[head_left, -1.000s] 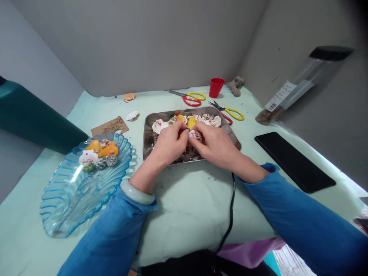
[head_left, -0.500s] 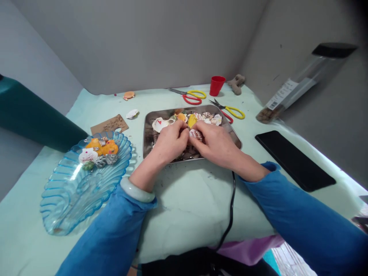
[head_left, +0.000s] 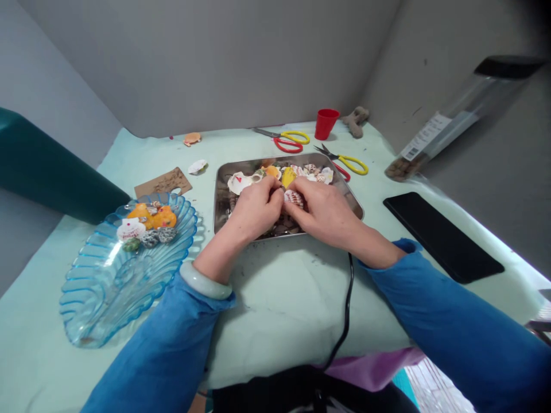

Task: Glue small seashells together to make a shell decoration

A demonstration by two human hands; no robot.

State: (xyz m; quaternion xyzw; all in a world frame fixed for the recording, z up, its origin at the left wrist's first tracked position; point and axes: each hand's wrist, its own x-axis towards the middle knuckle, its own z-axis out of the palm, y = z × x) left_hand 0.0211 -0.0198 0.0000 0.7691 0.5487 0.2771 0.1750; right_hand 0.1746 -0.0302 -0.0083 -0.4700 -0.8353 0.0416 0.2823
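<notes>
Over a metal tray [head_left: 221, 215], my two hands meet at their fingertips. A ribbed seashell with white and reddish-brown stripes [head_left: 294, 198] is between them. My right hand [head_left: 329, 213] is closed around it, the thumb along its lower side. My left hand [head_left: 258, 206] is closed in a pinch at the shell's left edge; its fingertips are partly hidden. Beneath and behind the hands, the tray holds several shells, among them a white scallop shell [head_left: 237, 183], a yellow shell [head_left: 288, 176] and an orange shell [head_left: 272, 171].
At the left stands a blue shell-shaped dish [head_left: 90, 312] with decorated pieces, beside a dark green bottle [head_left: 55, 166]. Two pairs of scissors [head_left: 289, 141] [head_left: 344, 160] and a red cup [head_left: 326, 124] lie behind the tray. A black phone-like slab [head_left: 443, 238] and clear tube [head_left: 451, 123] are right. A black cable [head_left: 348, 310] runs in front.
The hands keep almost the same pose on the striped seashell. The whole view has shifted slightly, with the objects sitting a little higher in the picture.
</notes>
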